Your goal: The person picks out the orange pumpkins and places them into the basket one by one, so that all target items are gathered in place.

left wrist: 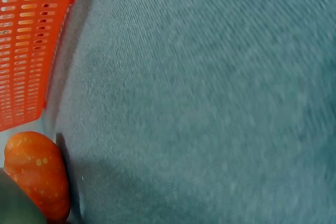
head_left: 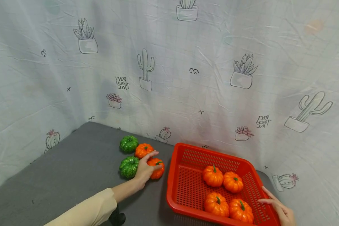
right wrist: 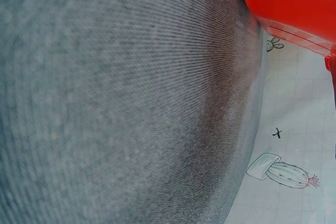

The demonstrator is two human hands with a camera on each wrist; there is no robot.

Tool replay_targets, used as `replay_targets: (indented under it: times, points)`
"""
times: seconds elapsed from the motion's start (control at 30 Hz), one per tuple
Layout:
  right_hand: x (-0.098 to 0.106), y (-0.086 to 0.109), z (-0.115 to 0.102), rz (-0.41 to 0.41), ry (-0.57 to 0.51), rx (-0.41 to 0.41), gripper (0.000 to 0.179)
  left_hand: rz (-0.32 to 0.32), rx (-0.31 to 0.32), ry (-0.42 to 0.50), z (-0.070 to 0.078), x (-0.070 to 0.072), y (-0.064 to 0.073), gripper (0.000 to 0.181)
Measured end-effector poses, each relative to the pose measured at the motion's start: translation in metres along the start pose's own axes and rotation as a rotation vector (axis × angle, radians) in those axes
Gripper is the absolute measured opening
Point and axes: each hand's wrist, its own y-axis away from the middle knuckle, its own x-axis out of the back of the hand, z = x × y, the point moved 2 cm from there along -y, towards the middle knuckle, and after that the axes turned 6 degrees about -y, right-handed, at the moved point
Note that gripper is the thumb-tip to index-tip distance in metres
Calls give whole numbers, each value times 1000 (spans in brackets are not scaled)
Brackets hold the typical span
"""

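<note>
My left hand (head_left: 145,169) reaches over a small orange pumpkin (head_left: 157,174) on the grey table, left of the red basket. Its thumb lies across the pumpkin's top and the other fingers extend past its far side, spread apart. The left wrist view has an orange pumpkin (left wrist: 39,174) at its lower left, below the basket wall (left wrist: 23,61). At the basket's right rim, my right hand (head_left: 281,210) rests with fingers extended over the edge. Inside the red basket (head_left: 186,182) sit several orange pumpkins (head_left: 216,204). No fingers show in the right wrist view.
Beside my left hand lie two green pumpkins (head_left: 129,167) and another orange pumpkin (head_left: 143,150). A white curtain (head_left: 169,78) printed with potted cacti hangs behind the table (head_left: 70,169). A black object (head_left: 117,217) shows below my left sleeve.
</note>
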Motion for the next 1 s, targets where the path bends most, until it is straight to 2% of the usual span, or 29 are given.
replay_targets:
  times: [0.13, 0.37, 0.47, 0.7, 0.83, 1.0]
  points:
    - [1, 0, 0, -2, -9, -2, 40, -36, -17, -65, 1, -2, -1, 58]
    - [-1, 1, -1, -3, 2, 65, 39, -116, 37, -136, -1, -3, -2, 50]
    - [-1, 1, -1, -12, 3, 78, 39, -143, 39, -176, -1, -3, -2, 46]
    - [-2, 1, 0, -16, -9, 65, 40, -221, 23, -251, -2, -1, -5, 48]
    - [-1, 1, 1, -19, -5, 88, 40, -287, -25, -288, -1, 2, -5, 58]
    - [-2, 2, 2, -23, -3, 107, 39, -339, -170, -371, -1, 5, -4, 64]
